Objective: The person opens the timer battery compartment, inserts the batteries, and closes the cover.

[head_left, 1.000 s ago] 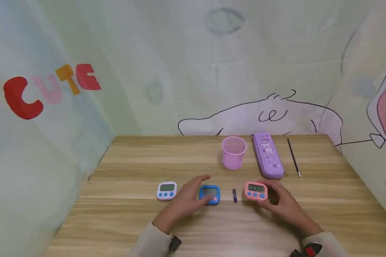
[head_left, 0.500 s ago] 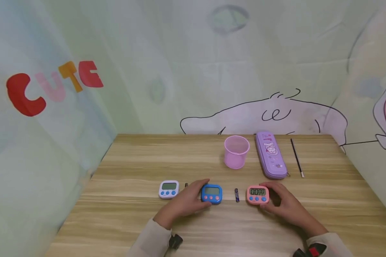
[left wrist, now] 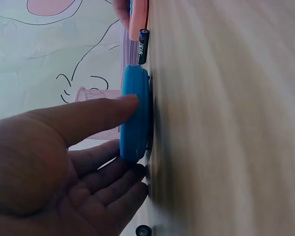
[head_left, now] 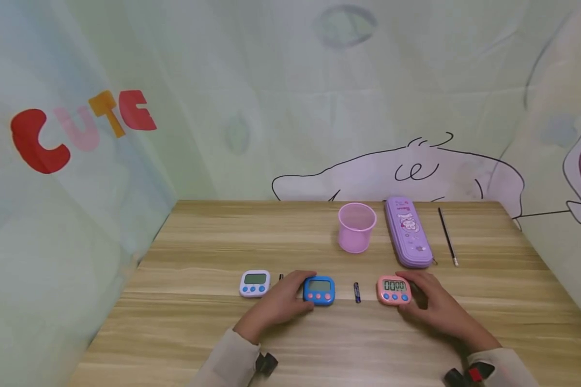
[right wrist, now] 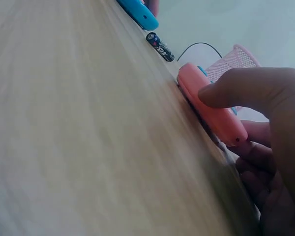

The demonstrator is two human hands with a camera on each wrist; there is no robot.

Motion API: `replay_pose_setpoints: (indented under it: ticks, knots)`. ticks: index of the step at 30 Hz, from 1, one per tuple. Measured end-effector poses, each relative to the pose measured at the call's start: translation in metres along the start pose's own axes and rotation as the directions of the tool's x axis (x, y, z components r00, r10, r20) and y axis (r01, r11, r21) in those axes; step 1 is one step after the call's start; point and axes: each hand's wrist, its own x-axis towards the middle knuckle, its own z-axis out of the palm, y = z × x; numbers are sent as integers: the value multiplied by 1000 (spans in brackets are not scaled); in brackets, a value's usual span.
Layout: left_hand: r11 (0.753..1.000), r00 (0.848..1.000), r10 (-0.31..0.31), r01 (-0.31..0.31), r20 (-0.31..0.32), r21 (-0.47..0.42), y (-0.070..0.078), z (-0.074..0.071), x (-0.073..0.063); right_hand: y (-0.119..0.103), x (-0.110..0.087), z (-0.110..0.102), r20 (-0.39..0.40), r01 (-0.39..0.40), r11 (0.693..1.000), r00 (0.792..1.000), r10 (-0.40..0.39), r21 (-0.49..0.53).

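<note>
Between thumb and fingers, my left hand [head_left: 284, 301] grips a blue digital timer [head_left: 319, 291] by its left side. In the left wrist view the timer [left wrist: 133, 115] is edge-on, its underside close to the tabletop. My right hand [head_left: 434, 303] holds a pink digital timer [head_left: 394, 291] from its right side, with the display showing zeros. The right wrist view has the thumb pressed on the near edge of the pink timer [right wrist: 211, 105]. A dark AAA-looking battery [head_left: 356, 292] lies between the two timers. Left of my left hand sits a white timer [head_left: 255, 284], its screen blank.
A pink mesh cup [head_left: 356, 228] stands behind the timers. To its right lie a purple pencil case [head_left: 409, 232] and a black pencil [head_left: 447, 236]. Another battery [head_left: 281, 277] shows partly behind my left hand. A printed curtain [head_left: 213, 107] borders the wooden table [head_left: 222, 236].
The pink timer has come down onto the table and slid slightly right with my right hand. My left thumb has drawn back off the blue timer's face to its near edge.
</note>
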Motion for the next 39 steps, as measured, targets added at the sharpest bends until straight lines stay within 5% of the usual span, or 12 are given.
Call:
replay_pose_setpoints:
  ticks: [24,39]
  knots:
    - [999,999,21,-20,-28,36,-2,3,1,-2,1,0,4,-21,1000,1000,21,4]
    - [1000,998,-3,1,-67,-22,2,1,-1,-4,0,-2,-2,-42,998,999,43,38]
